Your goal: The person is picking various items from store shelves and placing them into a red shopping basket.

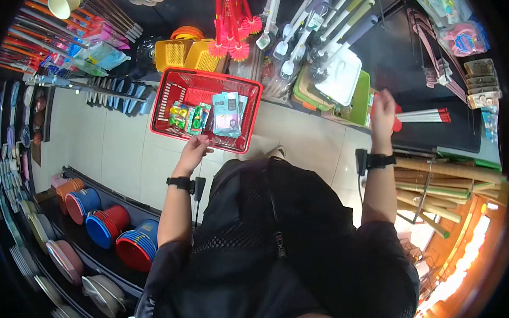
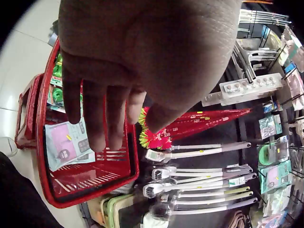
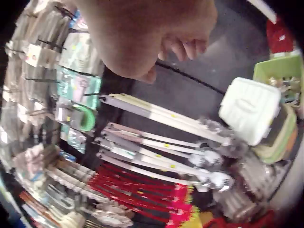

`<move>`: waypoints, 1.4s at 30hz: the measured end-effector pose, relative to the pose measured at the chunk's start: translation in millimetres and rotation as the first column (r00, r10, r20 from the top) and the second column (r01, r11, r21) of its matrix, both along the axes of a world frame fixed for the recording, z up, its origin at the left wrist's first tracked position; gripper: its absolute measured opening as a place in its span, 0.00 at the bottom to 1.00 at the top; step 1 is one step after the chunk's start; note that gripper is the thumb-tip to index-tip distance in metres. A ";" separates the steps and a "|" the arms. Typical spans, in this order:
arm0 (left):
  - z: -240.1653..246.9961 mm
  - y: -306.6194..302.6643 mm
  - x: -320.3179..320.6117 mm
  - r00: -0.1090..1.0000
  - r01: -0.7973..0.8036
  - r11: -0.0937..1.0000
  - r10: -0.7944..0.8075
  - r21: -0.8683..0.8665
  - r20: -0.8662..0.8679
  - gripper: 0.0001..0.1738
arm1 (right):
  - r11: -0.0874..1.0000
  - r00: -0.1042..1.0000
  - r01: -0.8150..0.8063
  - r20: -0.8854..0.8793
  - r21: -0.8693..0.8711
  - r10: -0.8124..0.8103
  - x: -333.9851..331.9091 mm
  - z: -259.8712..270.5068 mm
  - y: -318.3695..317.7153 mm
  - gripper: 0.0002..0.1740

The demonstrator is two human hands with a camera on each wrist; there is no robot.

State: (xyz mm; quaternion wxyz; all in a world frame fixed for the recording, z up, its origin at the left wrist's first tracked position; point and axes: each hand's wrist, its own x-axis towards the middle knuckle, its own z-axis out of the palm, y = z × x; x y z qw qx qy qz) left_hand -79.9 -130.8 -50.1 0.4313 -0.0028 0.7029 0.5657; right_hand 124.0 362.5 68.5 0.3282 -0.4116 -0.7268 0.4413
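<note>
A red shopping basket [image 1: 252, 111] stands left of centre in the head view, with flat pale-blue packets [image 1: 226, 117] and small green and yellow packs [image 1: 197, 119] inside. My left hand [image 1: 193, 155] is at its near rim, fingers loosely extended, holding nothing; whether it touches the rim I cannot tell. In the left wrist view that hand [image 2: 142, 52] appears in front of the basket [image 2: 88, 183]. My right hand [image 1: 383, 114] is raised beside a green bin [image 1: 361, 100], its fingers loosely bent. The right wrist view shows this hand [image 3: 156, 35] with no object visible in it.
Long-handled brushes [image 1: 300, 40] and red brushes [image 1: 231, 23] hang along the display ahead. A white lid [image 1: 340, 75] lies by the green bin. Buckets [image 1: 107, 222] line a low shelf at left. Rolled mats [image 1: 431, 179] lie at right.
</note>
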 end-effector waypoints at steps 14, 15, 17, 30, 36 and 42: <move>-81.6 14.4 -89.1 0.930 0.345 0.936 -0.333 -0.061 0.158 0.14 | 0.910 0.885 0.241 0.462 -0.338 -0.063 72.5 -96.9 -178.5 0.33; -86.9 16.1 -91.8 0.924 0.358 0.932 -0.345 -0.059 0.166 0.14 | 0.906 0.882 0.247 0.467 -0.344 -0.064 74.6 -96.5 -186.2 0.33; -96.7 21.0 -95.2 0.905 0.397 0.916 -0.379 -0.063 0.194 0.14 | 0.899 0.876 0.266 0.477 -0.349 -0.073 81.1 -98.0 -198.9 0.32; -235.0 25.9 -99.5 0.712 0.701 0.681 -0.685 -0.213 0.155 0.18 | 0.824 0.804 0.435 0.568 -0.364 -0.174 149.5 -96.3 -259.4 0.30; -282.2 21.2 -91.3 0.847 0.530 0.791 -0.514 -0.306 0.138 0.25 | 0.872 0.736 0.396 0.668 -0.288 -0.114 174.5 -90.0 -263.0 0.30; -217.9 48.5 -98.7 0.776 0.621 0.683 -0.605 -0.384 0.178 0.24 | 0.841 0.757 0.438 0.634 -0.318 -0.154 154.7 -66.3 -268.9 0.27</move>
